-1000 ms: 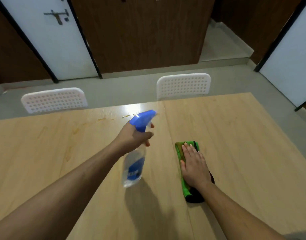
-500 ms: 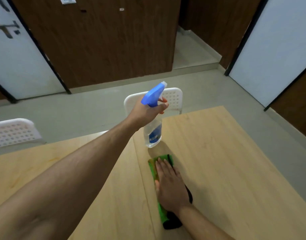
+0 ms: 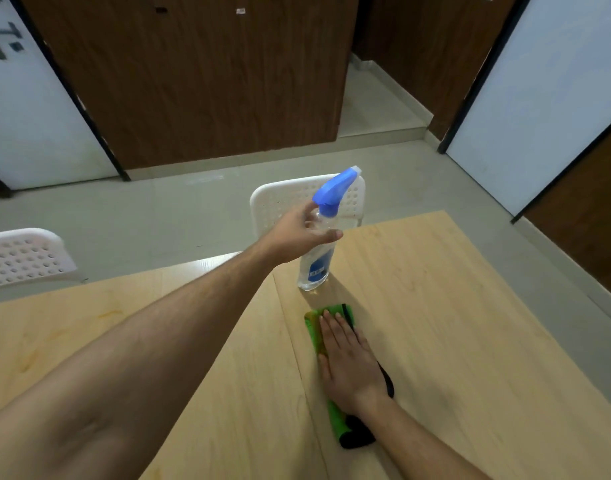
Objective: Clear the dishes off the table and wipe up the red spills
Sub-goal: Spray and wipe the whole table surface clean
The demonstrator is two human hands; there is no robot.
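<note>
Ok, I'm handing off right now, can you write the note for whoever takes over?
Left hand: loosely around the neck of the spray bottle, which stands upright on the wooden table; whether the grip is closed I cannot tell.
Right hand: flat, palm down on the green cloth, fingers open.
Done: no dishes in view on the table.
Left: faint orange-red smears remain on the table's left part; wipe them with the cloth.
</note>
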